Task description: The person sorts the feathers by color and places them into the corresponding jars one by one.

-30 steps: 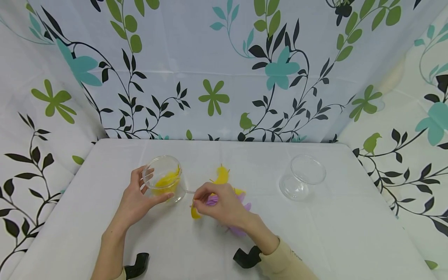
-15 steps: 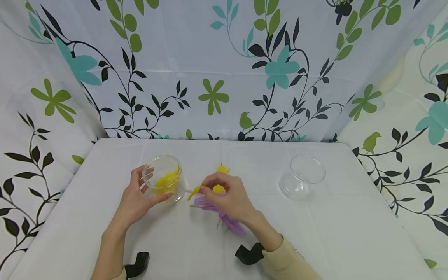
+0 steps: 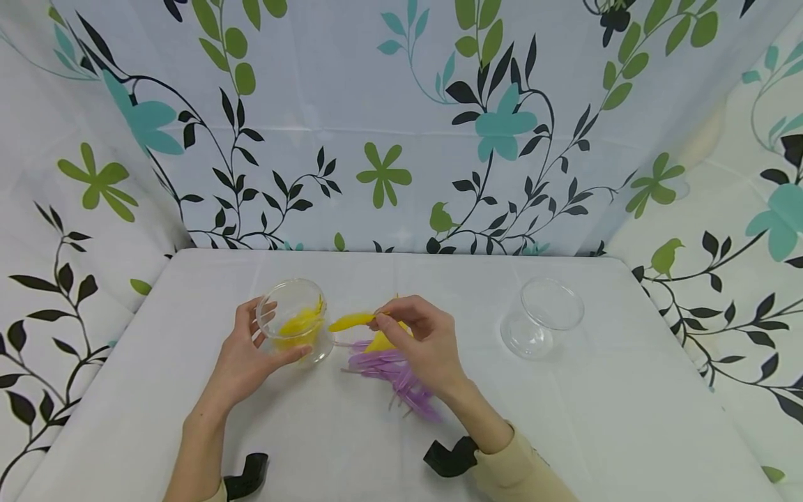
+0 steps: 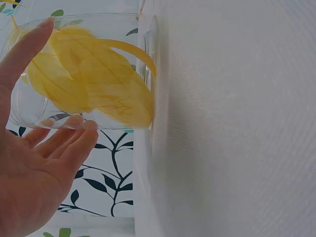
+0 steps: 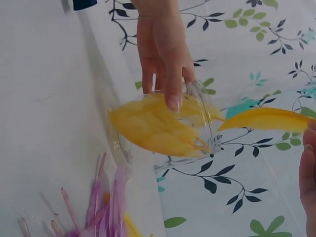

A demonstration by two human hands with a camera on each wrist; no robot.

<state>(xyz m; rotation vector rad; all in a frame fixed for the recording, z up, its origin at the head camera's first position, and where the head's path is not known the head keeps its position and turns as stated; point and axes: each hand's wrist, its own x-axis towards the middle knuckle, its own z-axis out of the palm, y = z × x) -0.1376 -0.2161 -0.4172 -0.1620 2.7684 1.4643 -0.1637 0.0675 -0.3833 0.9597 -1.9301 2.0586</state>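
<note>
My left hand [image 3: 241, 366] holds a clear glass cup [image 3: 324, 343] standing on the table at the left, thumb on the near side and fingers on the far side. Several yellow feathers [image 4: 98, 74] lie inside it, pressed against the wall in the left wrist view. Between thumb and forefinger, my right hand [image 3: 431, 341] pinches another yellow feather [image 3: 351, 321] by its quill end. That feather points left, its tip near the cup's rim in the right wrist view. Below the right hand is a pile of purple feathers [image 3: 392, 369] with some yellow feathers [image 3: 379, 342], partly hidden by the hand.
A second clear glass cup [image 3: 522, 338] stands on the white-covered table [image 3: 596, 418] at the right. Behind and at both sides hangs a leaf-patterned cloth [image 3: 301, 84]. Black curved pieces [image 3: 247, 475] sit at both wrists.
The right hand has picked a yellow feather off the pile, lifted it and turned it toward the cup, uncovering more purple feathers. The left hand and cup have stayed put.
</note>
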